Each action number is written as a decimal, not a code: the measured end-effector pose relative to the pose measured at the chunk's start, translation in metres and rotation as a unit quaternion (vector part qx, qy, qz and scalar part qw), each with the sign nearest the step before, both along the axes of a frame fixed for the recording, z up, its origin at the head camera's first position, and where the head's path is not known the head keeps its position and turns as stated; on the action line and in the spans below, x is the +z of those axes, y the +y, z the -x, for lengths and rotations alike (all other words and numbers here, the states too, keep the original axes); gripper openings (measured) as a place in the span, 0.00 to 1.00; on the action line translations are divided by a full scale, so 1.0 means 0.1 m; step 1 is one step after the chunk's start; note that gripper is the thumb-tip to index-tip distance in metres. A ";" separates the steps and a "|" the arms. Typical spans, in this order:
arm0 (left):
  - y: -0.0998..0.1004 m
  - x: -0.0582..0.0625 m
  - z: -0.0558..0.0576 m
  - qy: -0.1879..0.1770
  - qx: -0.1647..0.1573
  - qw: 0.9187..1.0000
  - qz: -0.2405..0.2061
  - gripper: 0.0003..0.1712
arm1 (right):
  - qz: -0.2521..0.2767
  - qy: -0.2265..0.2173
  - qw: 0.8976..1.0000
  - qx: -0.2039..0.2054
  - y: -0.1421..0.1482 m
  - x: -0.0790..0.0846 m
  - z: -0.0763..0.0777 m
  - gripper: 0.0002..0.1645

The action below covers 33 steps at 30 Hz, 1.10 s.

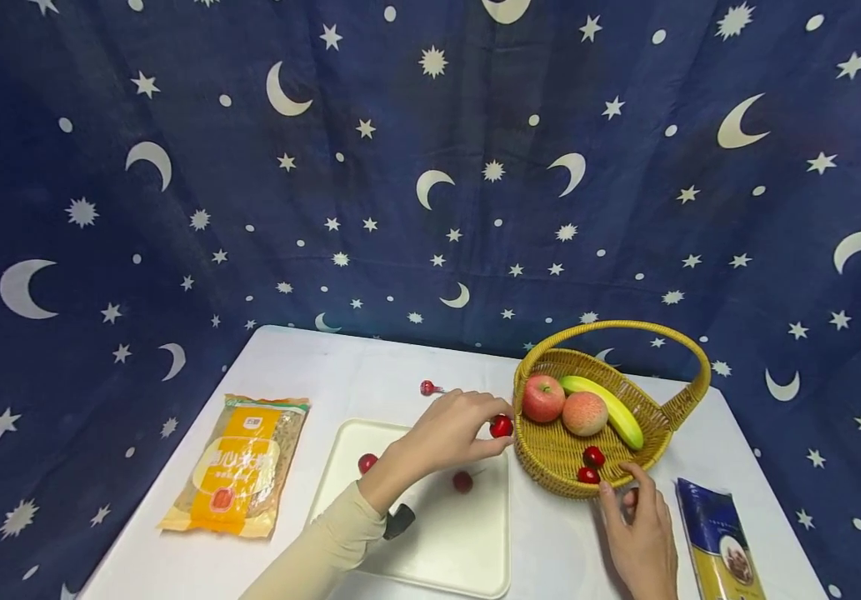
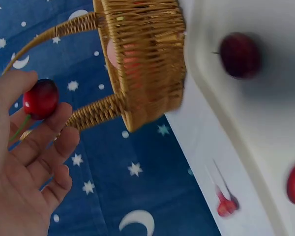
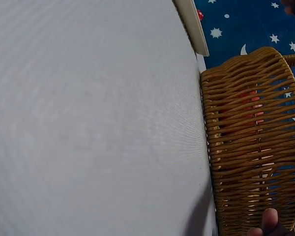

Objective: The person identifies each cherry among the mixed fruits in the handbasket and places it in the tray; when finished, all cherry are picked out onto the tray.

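Observation:
My left hand [image 1: 451, 429] pinches a red cherry [image 2: 41, 99] between thumb and fingers, its green stem hanging toward the palm. It is close to the left rim of the wicker basket [image 1: 550, 475]. Inside the basket lie an apple [image 1: 543, 397], a peach [image 1: 585, 413], a banana [image 1: 618, 410] and two cherries [image 1: 593, 457]. At the basket's front right rim my right hand [image 1: 642, 533] grips the edge, thumb outside and index finger over it. Below the left arm, a white tray [image 1: 430, 575] bears a dark red cherry [image 1: 463, 482] and a bright red cherry [image 1: 367, 463].
Behind the tray, a small red cherry with a stem [image 1: 427, 387] lies on the white table [image 1: 310, 367]. A yellow food bag [image 1: 238, 467] lies at the left, and a blue and yellow packet [image 1: 721, 542] at the right. The basket's tall handle [image 1: 618, 325] arches over the fruit.

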<state>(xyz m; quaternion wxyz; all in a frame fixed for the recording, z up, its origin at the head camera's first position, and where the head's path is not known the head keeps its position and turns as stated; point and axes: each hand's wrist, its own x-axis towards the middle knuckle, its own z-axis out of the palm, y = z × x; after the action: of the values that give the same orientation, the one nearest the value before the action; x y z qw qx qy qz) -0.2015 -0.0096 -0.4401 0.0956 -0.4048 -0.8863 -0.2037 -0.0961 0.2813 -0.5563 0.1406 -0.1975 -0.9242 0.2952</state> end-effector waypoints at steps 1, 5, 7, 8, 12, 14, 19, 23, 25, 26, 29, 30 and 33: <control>-0.04 -0.01 -0.02 0.002 0.006 1.000 -0.004 0.14 | -0.003 0.003 1.000 -0.002 0.01 0.00 0.00 0.30; -0.24 -0.06 -0.09 -0.001 0.032 0.999 -0.018 0.14 | -0.003 -0.002 1.000 -0.005 0.03 0.00 -0.01 0.31; -0.35 -0.09 -0.11 -0.002 0.049 0.999 -0.020 0.15 | 0.002 -0.005 1.000 -0.004 0.04 0.00 -0.01 0.31; -0.41 -0.10 -0.12 -0.001 0.059 0.998 -0.022 0.15 | 0.004 -0.006 1.000 -0.003 0.04 0.01 0.00 0.31; -0.66 -0.14 -0.15 -0.003 0.102 0.994 -0.031 0.16 | 0.010 -0.013 1.000 -0.004 0.03 0.01 -0.01 0.32; -0.78 -0.17 -0.18 -0.008 0.121 0.992 -0.036 0.16 | 0.009 -0.015 1.000 -0.005 0.03 0.01 -0.01 0.32; -1.03 -0.27 -0.29 -0.027 0.154 0.986 -0.051 0.16 | 0.007 -0.011 1.000 -0.006 0.01 0.01 -0.01 0.31; -1.24 -0.36 -0.41 -0.033 0.188 0.980 -0.056 0.15 | 0.007 -0.010 1.000 -0.002 0.01 0.00 0.00 0.31; -1.35 -0.40 -0.48 -0.030 0.208 0.976 -0.053 0.15 | 0.004 -0.007 1.000 -0.001 0.01 0.00 0.00 0.31; -1.41 -0.43 -0.51 -0.031 0.218 0.974 -0.052 0.15 | 0.002 -0.003 1.000 -0.001 0.01 0.00 0.00 0.31; -1.55 -0.50 -0.61 -0.047 0.239 0.969 -0.044 0.15 | -0.006 0.003 1.000 -0.002 0.01 0.00 0.00 0.30; -1.58 -0.53 -0.64 -0.055 0.243 0.968 -0.040 0.15 | -0.008 0.004 1.000 -0.001 0.01 0.00 0.00 0.30; -1.66 -0.63 -0.71 -0.076 0.254 0.964 -0.014 0.15 | -0.007 0.000 1.000 0.001 0.02 0.01 0.01 0.30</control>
<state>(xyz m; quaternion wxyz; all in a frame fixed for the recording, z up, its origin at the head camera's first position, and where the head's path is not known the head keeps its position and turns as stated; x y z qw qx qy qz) -0.1301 -0.1758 -0.5027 0.0826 -0.1488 -0.9616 -0.2153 -0.0971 0.2829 -0.5558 0.1419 -0.1958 -0.9265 0.2885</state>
